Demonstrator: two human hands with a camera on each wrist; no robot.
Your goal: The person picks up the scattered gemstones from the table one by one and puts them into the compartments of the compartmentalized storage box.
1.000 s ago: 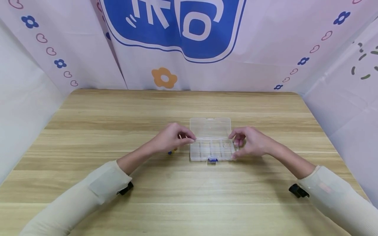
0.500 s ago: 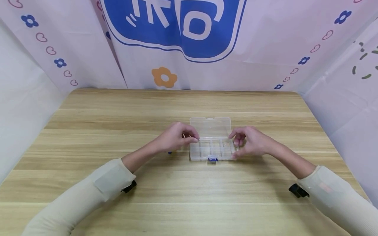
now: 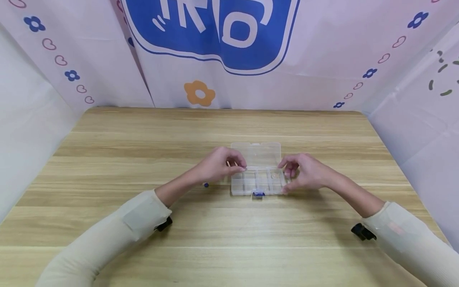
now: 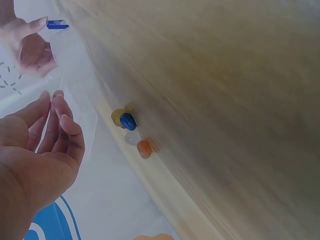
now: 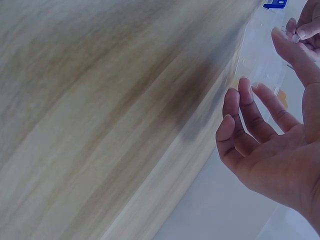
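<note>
A clear plastic compartment box [image 3: 250,187] with a blue latch [image 3: 258,194] lies on the table, its lid [image 3: 259,153] folded back. My left hand [image 3: 219,165] is over its left back compartments, thumb and fingertips pinching a small pale stone [image 5: 295,38], mostly hidden by the fingers in the head view. My right hand [image 3: 305,172] holds the box's right end, thumb at the front corner and index finger at the back. A small rounded piece [image 3: 275,175] shows in a right back compartment. Beside the box lie polished stones: blue [image 4: 128,121], yellow [image 4: 117,116], clear [image 4: 132,138], orange [image 4: 144,149].
The wooden table [image 3: 229,243] reaches to a white printed backdrop [image 3: 315,59] at the rear. White sheets also hang at the left and right sides. Black wrist cameras [image 3: 363,231] sit under both sleeves.
My left hand has moved slightly right, farther over the box, still pinching the small stone. My right hand and the box stay in place.
</note>
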